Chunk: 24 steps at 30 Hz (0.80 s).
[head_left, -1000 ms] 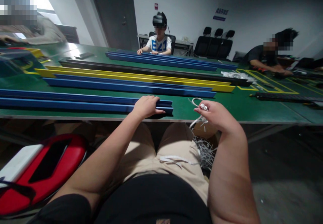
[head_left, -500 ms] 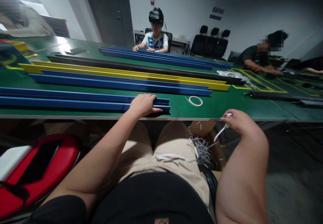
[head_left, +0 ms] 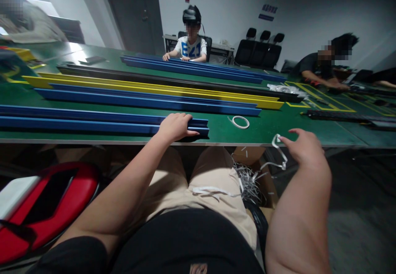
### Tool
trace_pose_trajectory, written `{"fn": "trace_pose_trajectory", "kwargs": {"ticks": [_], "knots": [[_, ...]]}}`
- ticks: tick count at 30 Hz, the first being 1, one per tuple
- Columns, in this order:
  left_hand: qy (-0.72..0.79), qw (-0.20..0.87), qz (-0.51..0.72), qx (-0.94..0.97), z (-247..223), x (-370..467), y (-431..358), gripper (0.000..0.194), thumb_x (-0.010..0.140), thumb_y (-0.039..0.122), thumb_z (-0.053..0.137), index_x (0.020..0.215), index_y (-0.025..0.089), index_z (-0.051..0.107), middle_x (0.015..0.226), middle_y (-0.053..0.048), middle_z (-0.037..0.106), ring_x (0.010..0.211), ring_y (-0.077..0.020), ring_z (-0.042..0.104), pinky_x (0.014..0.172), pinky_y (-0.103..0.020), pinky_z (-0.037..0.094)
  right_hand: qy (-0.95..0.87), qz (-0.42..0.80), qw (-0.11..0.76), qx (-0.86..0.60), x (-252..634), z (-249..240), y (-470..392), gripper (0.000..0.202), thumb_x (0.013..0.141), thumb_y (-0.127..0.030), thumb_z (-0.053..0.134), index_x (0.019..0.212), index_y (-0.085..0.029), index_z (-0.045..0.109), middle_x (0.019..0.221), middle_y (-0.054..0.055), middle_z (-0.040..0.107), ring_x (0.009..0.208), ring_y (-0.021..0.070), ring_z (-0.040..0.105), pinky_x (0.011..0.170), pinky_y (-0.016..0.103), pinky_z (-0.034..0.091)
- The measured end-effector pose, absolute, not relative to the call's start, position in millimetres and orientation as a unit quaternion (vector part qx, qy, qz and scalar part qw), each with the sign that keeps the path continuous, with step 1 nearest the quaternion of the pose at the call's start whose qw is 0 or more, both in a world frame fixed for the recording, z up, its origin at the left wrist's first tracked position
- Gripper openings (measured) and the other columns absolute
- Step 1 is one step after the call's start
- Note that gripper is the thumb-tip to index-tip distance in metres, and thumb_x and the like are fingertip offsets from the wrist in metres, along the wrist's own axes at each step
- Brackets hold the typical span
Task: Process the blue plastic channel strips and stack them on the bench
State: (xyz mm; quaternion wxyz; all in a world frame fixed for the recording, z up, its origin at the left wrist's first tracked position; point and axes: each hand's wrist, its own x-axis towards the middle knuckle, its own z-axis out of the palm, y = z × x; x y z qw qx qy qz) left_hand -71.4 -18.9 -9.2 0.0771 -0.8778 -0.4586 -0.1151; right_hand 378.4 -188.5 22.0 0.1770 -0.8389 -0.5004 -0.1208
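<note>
Green table top [head_left: 222, 136] is seen from the head camera, and a small white ring [head_left: 240, 122] is set on it. To the left of the ring, a long blue rail [head_left: 77, 125] is laid, and its end is covered by the left hand [head_left: 175, 127]. Fingers are put over the top and the thumb is held out along the near side; whether the rail is squeezed cannot be told. To the right of the ring, and nearer the body, the right hand [head_left: 306, 148] is held with finger and thumb apart, and a curled white strip [head_left: 284, 165] is touched just by a tip.

With such a small touch, the strip could be dropped, or it could be stuck to the finger if it is sticky. If the rail were pushed to the right, the ring could be bumped by its end.

Below the ring, a brown box [head_left: 241, 155] is seen, and a messy heap of thin pale bits [head_left: 249, 185] is held in it; some could be spilled if it were kicked. Beyond the ring, to its right, a clear bag [head_left: 284, 90] is laid; what is kept inside is too blurred to be named.
</note>
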Motion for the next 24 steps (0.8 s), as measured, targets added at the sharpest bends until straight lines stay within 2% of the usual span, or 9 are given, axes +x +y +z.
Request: {"fn": "trace_pose_trajectory", "kwargs": {"ticks": [3,10,14,18,24], "knots": [[-0.461,0.079,-0.116,-0.876,-9,-71,-20,0.075,0.077,0.082,0.057,0.124,0.023,0.061,0.113,-0.012,0.071,0.106,-0.0313,0.066,0.089,-0.038,0.043,-0.501,-0.139,0.195,-0.832,346,30,-179,0.044,0.086,-0.055,0.059,0.111,-0.021,0.071,0.114,0.018,0.066,0.104,0.0334,0.060,0.084,0.044,0.046],[-0.457,0.088,-0.127,-0.876,-9,-71,-22,0.076,0.077,0.081,0.057,0.124,0.021,0.063,0.113,-0.012,0.072,0.105,-0.0311,0.066,0.089,-0.038,0.044,-0.663,-0.077,0.274,-0.692,238,31,-139,0.031,0.095,-0.045,0.054,0.102,-0.020,0.072,0.108,0.013,0.070,0.101,0.0278,0.063,0.089,0.040,0.047],[-0.447,0.093,-0.133,-0.879,-11,-71,-21,0.074,0.079,0.078,0.059,0.124,0.019,0.064,0.113,-0.013,0.072,0.104,-0.0316,0.067,0.089,-0.039,0.045,-0.734,-0.067,0.287,-0.612,174,28,-113,0.036,0.099,-0.045,0.051,0.117,-0.019,0.067,0.117,0.013,0.069,0.109,0.0269,0.062,0.095,0.040,0.046],[-0.435,0.081,-0.154,-0.883,-14,-71,-18,0.070,0.079,0.073,0.063,0.124,0.018,0.065,0.112,-0.014,0.073,0.105,-0.0328,0.067,0.090,-0.040,0.046,-0.777,-0.067,0.239,-0.578,125,26,-86,0.047,0.101,-0.050,0.047,0.130,-0.017,0.061,0.127,0.016,0.065,0.118,0.0274,0.059,0.101,0.039,0.043],[-0.387,0.046,-0.196,-0.900,-10,-76,-18,0.056,0.079,0.053,0.071,0.123,0.018,0.065,0.115,-0.012,0.072,0.109,-0.0311,0.066,0.094,-0.040,0.047,-0.793,-0.020,0.146,-0.591,88,15,-52,0.057,0.102,-0.062,0.029,0.124,-0.020,0.060,0.118,0.014,0.069,0.111,0.0263,0.063,0.094,0.037,0.045]]}}
